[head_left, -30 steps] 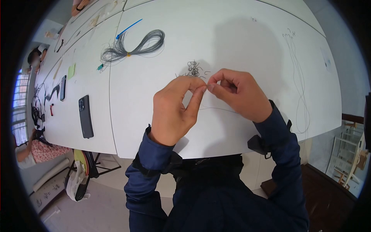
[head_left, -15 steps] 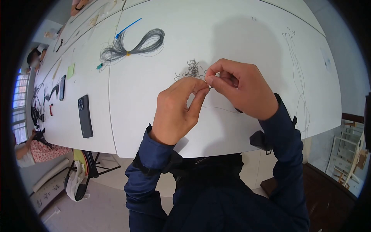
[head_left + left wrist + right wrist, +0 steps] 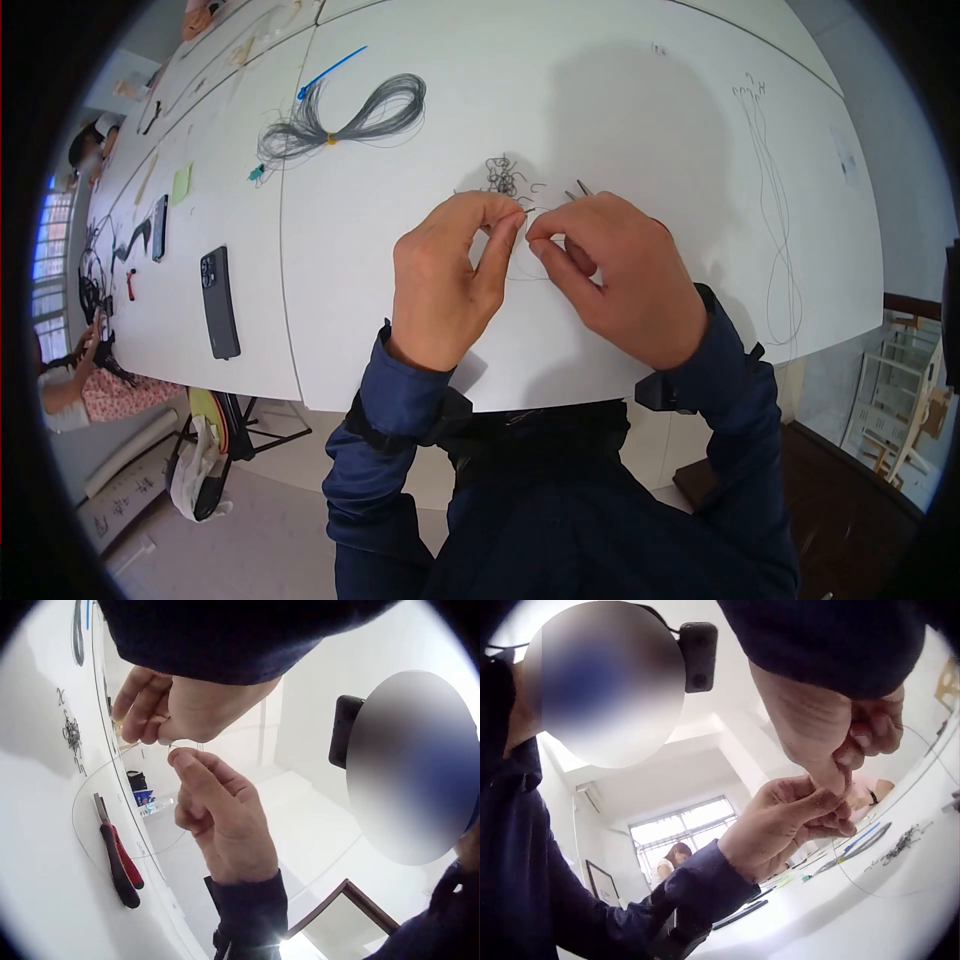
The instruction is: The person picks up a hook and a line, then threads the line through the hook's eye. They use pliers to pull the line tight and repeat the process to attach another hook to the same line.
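Note:
Between thumb and forefinger, the left hand (image 3: 445,280) pinches a small dark hook (image 3: 529,211) that pokes past the fingertips. Just right of it and slightly nearer the body, the right hand (image 3: 630,280) has thumb and forefinger closed on a thin line, largely hidden by the fingers. The line (image 3: 73,806) hangs in a wide loop in the left wrist view. Beyond the fingertips lies a pile of small hooks (image 3: 503,176). Red-and-black pliers (image 3: 120,862) rest on the table, only their tips (image 3: 579,190) showing past the right hand in the head view.
A tied coil of grey line (image 3: 385,112) and a blue strip (image 3: 335,72) lie at the upper left. A black phone (image 3: 220,302) lies at left. Long lines with hooks (image 3: 770,200) stretch along the right side. Other people sit at the far left.
The right hand has moved toward the body, a little apart from the left fingertips, uncovering the plier tips. The left hand has shifted slightly left, still pinching.

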{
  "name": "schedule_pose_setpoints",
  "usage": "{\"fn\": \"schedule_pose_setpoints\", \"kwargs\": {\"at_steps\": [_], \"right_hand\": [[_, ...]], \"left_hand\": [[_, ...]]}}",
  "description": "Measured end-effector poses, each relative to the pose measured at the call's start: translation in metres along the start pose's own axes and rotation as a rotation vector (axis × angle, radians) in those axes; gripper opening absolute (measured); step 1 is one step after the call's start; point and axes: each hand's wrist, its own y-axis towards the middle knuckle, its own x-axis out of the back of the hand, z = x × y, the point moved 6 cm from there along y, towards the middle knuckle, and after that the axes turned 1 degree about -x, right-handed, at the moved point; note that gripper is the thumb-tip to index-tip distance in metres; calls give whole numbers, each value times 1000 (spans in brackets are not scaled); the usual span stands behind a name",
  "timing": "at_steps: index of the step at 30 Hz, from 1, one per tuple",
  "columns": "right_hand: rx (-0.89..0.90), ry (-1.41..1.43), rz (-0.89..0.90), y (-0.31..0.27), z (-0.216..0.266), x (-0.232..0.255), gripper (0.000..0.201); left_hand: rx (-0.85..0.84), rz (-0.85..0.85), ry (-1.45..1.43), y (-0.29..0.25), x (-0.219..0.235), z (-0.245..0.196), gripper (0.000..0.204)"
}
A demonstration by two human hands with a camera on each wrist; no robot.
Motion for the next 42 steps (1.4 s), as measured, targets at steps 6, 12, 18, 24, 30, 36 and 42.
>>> {"fn": "schedule_pose_setpoints", "kwargs": {"at_steps": [6, 12, 18, 24, 30, 36, 42], "right_hand": [[15, 93, 58, 19, -7, 6, 8], [-328, 387, 272, 24, -51, -9, 19], [-453, 419, 422, 2, -46, -21, 16], [-77, 195, -88, 3, -21, -2, 19], [-247, 408, 61, 7, -28, -9, 20], [-291, 412, 57, 4, -31, -10, 21], [-335, 406, 100, 5, -33, -11, 19]], "left_hand": [[-15, 85, 28, -3, -3, -7, 10], [-76, 65, -1, -4, 1, -10, 10], [15, -56, -79, -5, 5, 4, 9], [84, -101, -176, -5, 3, 10, 8], [99, -99, -212, -5, 2, 6, 7], [73, -54, -204, -6, 2, 4, 7], [-22, -60, -64, -3, 8, -6, 10]]}}
